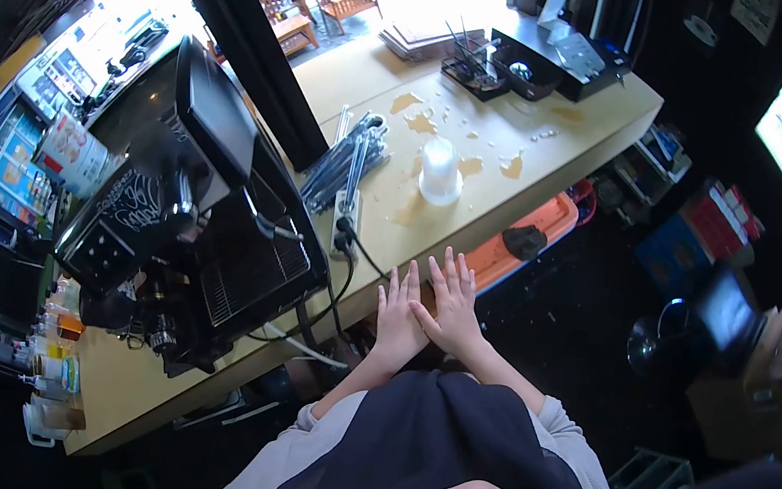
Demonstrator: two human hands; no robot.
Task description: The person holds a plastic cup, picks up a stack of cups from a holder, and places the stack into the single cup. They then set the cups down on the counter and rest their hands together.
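Observation:
My left hand (403, 315) and my right hand (450, 306) are side by side in front of my body, near the counter's front edge, fingers spread and pointing forward. The two hands touch or overlap at the thumbs, and neither holds anything. Beyond them an upside-down translucent plastic cup (440, 173) stands on the wooden counter (375, 181). Brown liquid puddles (420, 122) and clear drops lie around and behind the cup. Left of it is a bundle of wrapped straws or utensils (351, 160), beside a power strip (346, 222) with a black plug.
A black espresso machine (254, 244) fills the counter's left part. Bottles (59, 367) line its far left end. Black trays (478, 67) sit at the back. Below the edge is an orange tub (543, 229); cardboard boxes (776, 373) stand at right. A black post (251, 31) rises behind the machine.

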